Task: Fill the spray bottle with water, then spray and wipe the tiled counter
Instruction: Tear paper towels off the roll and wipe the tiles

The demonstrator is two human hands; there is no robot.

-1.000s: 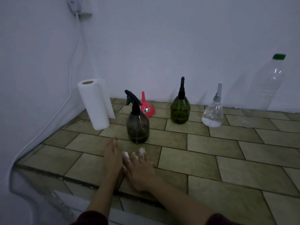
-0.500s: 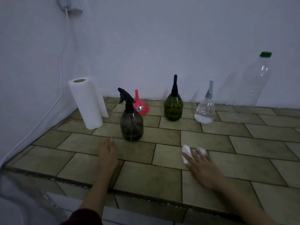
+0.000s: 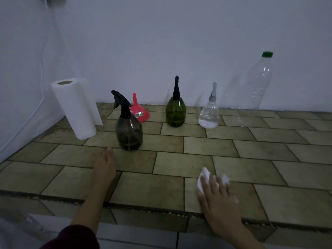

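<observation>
Fingers (image 3: 213, 182) of the right hand (image 3: 218, 203) lie spread and nearly straight, pressing a wad of white paper towel (image 3: 203, 180) flat against the tiled counter (image 3: 179, 159) near its front edge; bits of the wad show between and past the fingertips. The right forearm runs back toward the lower right corner. To the left, the left hand (image 3: 105, 168) rests palm down on the tiles with its fingers straight and held together, holding nothing; a dark red sleeve (image 3: 71, 238) covers the arm near the bottom edge.

Just beyond the left fingertips stands the smoky dark spray bottle (image 3: 129, 130) with a black trigger head, upright; whether it has liquid inside I cannot tell through the tinted wall. Behind it, partly hidden, a red funnel (image 3: 139, 110) sits wide end down with its spout up. To the left a roll of paper towels (image 3: 76, 108) stands on end near the side wall. Farther right, a green spray bottle (image 3: 176, 112) with a black head stands upright, its contents not discernible. Beside that a small clear spray bottle (image 3: 209, 115) with a grey head holds clear liquid in its lower part. Farthest back, against the wall, a tall clear plastic bottle (image 3: 256, 83) with a green cap appears empty in its upper part.
</observation>
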